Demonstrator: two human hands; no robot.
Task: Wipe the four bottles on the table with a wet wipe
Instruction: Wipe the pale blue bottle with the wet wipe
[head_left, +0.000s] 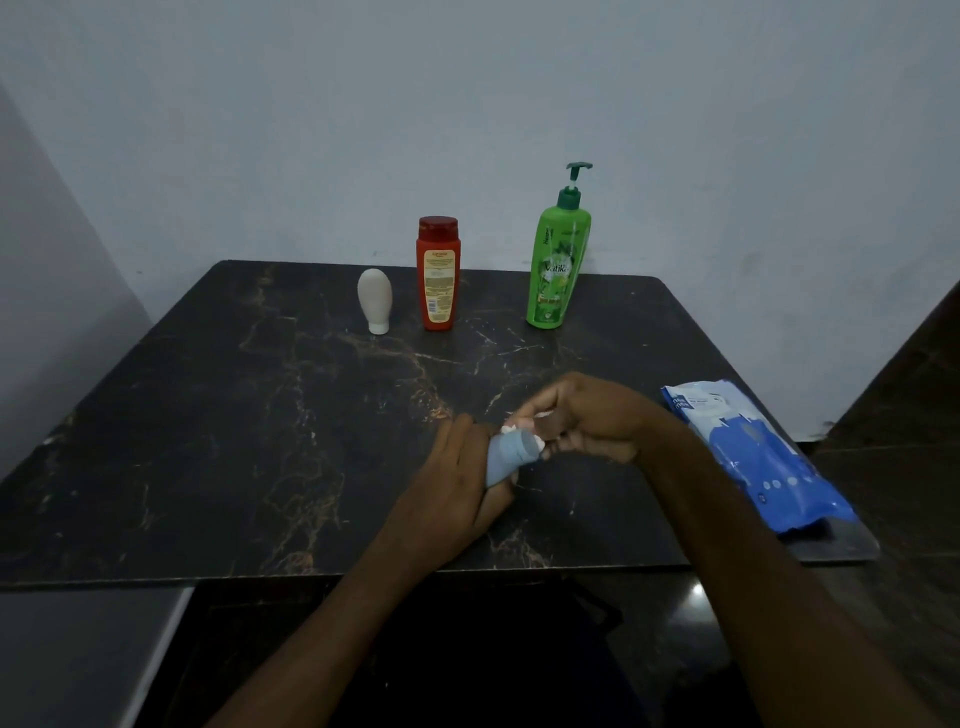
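Toward 5 o'clock on the dark marbled surface (208, 415), both hands meet over the near half, the forearms coming in from the 6 o'clock edge and angling inward. The left hand (457, 478) lies with its back turned up, its fingers and thumb curled round the lower part of a small blue-grey bottle (506, 460), which is lifted and tilted with its upper end pointing to 1 o'clock. The right hand (587, 421) bends at the wrist toward 9 o'clock, its fingers curled and pinching a white wet wipe (508, 429) against that upper end; only scraps of the wipe show between the fingers. Along the far edge stand the other three bottles: a white bottle (374, 301) resting on its cap at 11 o'clock, a red bottle (438, 275) just beside it at 12, and a green pump bottle (558, 260) at 1. A blue wipe pack (753, 457) lies flat at 3 o'clock, near the right forearm.
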